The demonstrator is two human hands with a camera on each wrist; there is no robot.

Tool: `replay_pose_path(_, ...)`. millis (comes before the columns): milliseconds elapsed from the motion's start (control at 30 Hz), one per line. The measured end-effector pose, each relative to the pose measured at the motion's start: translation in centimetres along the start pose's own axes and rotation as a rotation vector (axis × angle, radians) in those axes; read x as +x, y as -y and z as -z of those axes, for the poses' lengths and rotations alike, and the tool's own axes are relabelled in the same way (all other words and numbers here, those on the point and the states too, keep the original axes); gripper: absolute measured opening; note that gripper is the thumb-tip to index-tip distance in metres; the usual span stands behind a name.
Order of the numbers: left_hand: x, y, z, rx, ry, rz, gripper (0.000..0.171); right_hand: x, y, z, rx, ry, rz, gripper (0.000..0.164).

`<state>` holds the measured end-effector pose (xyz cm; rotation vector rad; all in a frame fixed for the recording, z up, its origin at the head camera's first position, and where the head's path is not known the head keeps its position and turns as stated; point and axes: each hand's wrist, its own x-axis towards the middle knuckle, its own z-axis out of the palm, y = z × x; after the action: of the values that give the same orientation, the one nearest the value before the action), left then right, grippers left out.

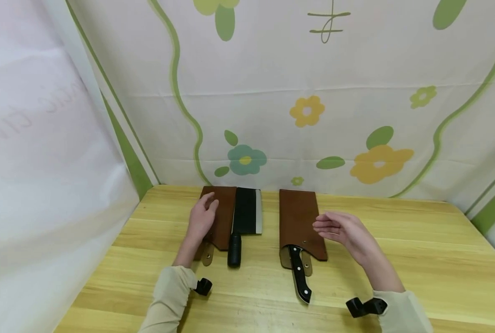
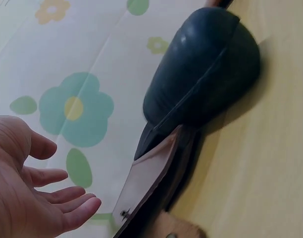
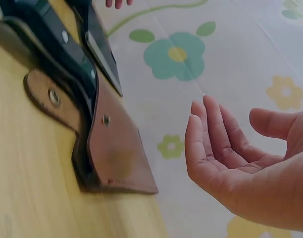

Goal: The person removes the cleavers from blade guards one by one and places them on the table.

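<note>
A black-handled cleaver [image 1: 246, 210] lies on the table, its dark blade partly against a brown leather sheath [image 1: 224, 217] on its left. Over that sheath hovers my left hand [image 1: 202, 217], fingers loosely bent and holding nothing. To the right lies a second brown leather sheath [image 1: 298, 215]. The black riveted handle of a knife [image 1: 300, 275] sticks out of its near end, the blade hidden inside. My right hand [image 1: 347, 231] is beside this sheath's right edge, fingers relaxed with nothing in them. In the left wrist view the cleaver's handle [image 2: 201, 69] looms large.
The wooden table [image 1: 397, 259] runs up to a white cloth backdrop [image 1: 272, 69] printed with flowers. Another white cloth [image 1: 43, 162] hangs along the left side. Snap straps [image 1: 207, 254] stick out at the sheaths' near ends. Black wrist mounts [image 1: 365, 307] sit at both cuffs.
</note>
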<state>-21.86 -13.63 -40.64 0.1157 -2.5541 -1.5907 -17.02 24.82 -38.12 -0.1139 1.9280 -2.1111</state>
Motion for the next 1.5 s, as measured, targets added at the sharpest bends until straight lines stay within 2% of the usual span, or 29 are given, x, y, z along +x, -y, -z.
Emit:
replay_pose_path(267,-0.2,-0.2,-1.0,0.017,0.010,-0.020,0.043,-0.5,-0.2,1.6,0.043,-0.002,0.005,0.032)
replay_pose_path(600,-1.0,-1.3,-2.2,-0.034,0.066,-0.042,0.039,-0.6,-0.2,1.9,0.096,0.027,0.001,0.027)
replay_pose_path(900,-1.4,-1.5,-3.0,-0.035,0.090,-0.074,0.036,-0.5,-0.3,1.8,0.043,0.093,-0.009,0.030)
replay_pose_path(1167,-2.0,-1.8,-3.9,-0.038,0.151,-0.080,0.037,-0.3,-0.3,1.6,-0.031,0.167,-0.017,0.028)
replay_pose_path(1500,-2.7,-2.1,-4.8,-0.057,0.216,-0.106,0.037,-0.3,-0.3,1.4,-0.065,0.184,-0.033,0.027)
